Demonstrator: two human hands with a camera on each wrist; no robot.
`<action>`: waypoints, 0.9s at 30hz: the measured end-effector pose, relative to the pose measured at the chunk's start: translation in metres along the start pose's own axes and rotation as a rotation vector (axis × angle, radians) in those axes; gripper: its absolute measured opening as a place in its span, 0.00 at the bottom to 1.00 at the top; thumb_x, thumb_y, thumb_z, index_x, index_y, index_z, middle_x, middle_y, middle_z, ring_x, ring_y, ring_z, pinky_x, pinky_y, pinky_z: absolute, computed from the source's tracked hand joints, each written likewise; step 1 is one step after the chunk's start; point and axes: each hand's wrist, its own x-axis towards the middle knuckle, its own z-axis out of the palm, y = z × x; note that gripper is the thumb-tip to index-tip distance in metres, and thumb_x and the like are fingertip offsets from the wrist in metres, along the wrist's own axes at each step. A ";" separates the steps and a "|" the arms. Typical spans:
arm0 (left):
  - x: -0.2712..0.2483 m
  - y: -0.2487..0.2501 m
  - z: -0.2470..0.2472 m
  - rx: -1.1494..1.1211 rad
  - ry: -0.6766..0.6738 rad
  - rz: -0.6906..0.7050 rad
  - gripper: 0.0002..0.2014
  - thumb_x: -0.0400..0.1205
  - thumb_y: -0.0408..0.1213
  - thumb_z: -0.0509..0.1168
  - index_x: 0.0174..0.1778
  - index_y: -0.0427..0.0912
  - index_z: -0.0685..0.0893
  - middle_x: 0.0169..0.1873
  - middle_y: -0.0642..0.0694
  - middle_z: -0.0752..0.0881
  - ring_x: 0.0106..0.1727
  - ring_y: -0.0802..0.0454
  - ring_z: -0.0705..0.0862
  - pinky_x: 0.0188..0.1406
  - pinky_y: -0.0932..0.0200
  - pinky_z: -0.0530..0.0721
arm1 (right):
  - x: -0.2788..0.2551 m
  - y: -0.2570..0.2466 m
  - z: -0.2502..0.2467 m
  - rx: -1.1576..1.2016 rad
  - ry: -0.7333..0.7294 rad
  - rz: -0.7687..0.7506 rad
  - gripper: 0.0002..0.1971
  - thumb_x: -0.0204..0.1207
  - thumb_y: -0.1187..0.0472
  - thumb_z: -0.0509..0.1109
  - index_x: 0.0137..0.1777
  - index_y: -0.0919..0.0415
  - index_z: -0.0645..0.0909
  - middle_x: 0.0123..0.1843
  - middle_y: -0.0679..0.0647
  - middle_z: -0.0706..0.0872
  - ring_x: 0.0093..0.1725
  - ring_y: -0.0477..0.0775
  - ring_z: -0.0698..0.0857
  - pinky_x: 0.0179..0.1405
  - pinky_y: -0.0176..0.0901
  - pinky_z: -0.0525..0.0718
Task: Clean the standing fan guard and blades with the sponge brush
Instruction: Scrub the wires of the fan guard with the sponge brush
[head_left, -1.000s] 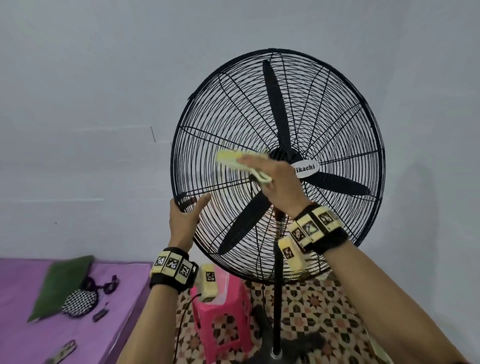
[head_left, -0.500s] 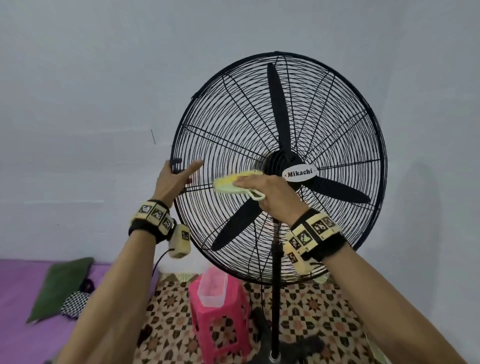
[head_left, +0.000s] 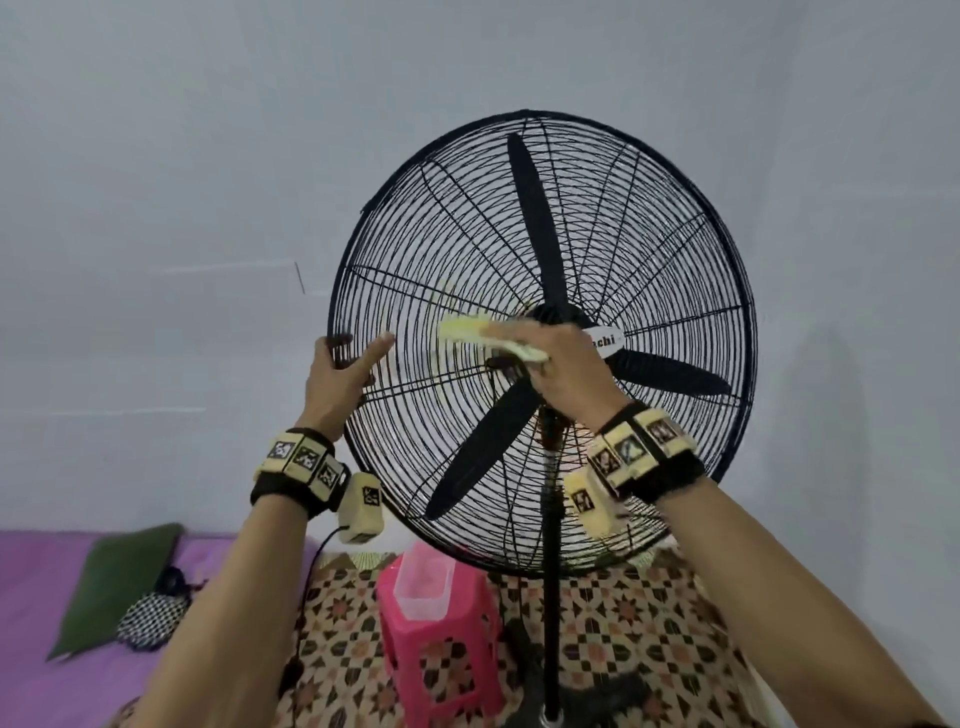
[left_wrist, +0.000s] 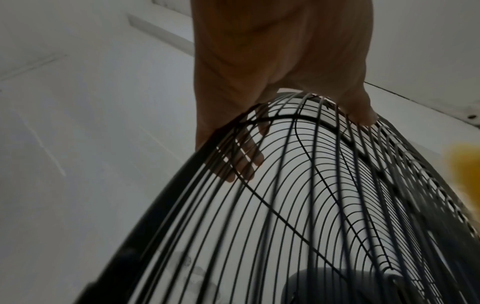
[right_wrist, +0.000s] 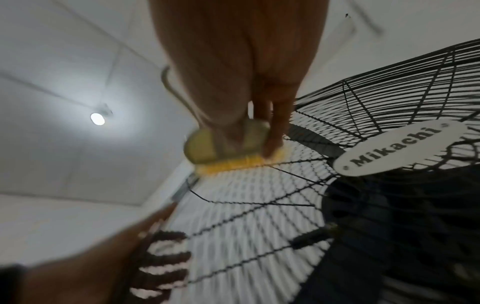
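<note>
Below and to the left of the left hand (head_left: 335, 382), a purple bed (head_left: 36, 623) is seen, with a green pillow (head_left: 117, 582) and a checkered pouch (head_left: 150, 621) lying on it. The left hand is clasped on the left rim of the fan guard (head_left: 649, 291): its fingers (left_wrist: 241, 162) are curled round the rim to the back of the wires, while the thumb is laid along the front. Below the space between the two hands, a pink stool (head_left: 441, 649) is set on the patterned floor (head_left: 649, 623), and a clear container (head_left: 422, 587) is carried on its top.

Just right of the left hand, the sponge brush (head_left: 483, 335) is gripped by the right hand (head_left: 566, 371), with the fingers closed over its pale back. Its yellow face is pressed against the guard wires, left of the hub badge (right_wrist: 397, 149), which is partly covered by the hand in the head view. Behind the wires, three black blades (head_left: 535, 223) are seen: one pointing up above the right hand, one down and to its left, one out to its right. The pole (head_left: 551, 597) is dropped to the floor below the right wrist.
</note>
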 end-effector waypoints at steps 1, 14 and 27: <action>0.001 0.000 0.000 -0.003 -0.003 -0.002 0.54 0.56 0.82 0.77 0.73 0.55 0.72 0.64 0.44 0.84 0.61 0.42 0.89 0.60 0.38 0.90 | 0.006 0.001 -0.003 -0.008 0.050 -0.027 0.30 0.78 0.78 0.71 0.77 0.52 0.80 0.73 0.59 0.85 0.60 0.50 0.89 0.60 0.31 0.86; 0.005 0.002 0.001 0.007 -0.021 0.014 0.53 0.58 0.81 0.77 0.73 0.55 0.72 0.64 0.43 0.85 0.60 0.43 0.89 0.60 0.39 0.89 | -0.004 0.017 -0.003 -0.110 -0.090 -0.039 0.30 0.78 0.76 0.73 0.76 0.49 0.81 0.73 0.57 0.85 0.51 0.43 0.89 0.51 0.19 0.81; 0.000 0.000 0.001 -0.030 -0.011 -0.005 0.51 0.57 0.80 0.78 0.71 0.56 0.72 0.66 0.41 0.85 0.61 0.40 0.89 0.63 0.34 0.88 | -0.017 0.047 -0.022 -0.157 -0.248 -0.054 0.31 0.77 0.74 0.75 0.72 0.41 0.84 0.59 0.57 0.92 0.36 0.43 0.83 0.35 0.23 0.75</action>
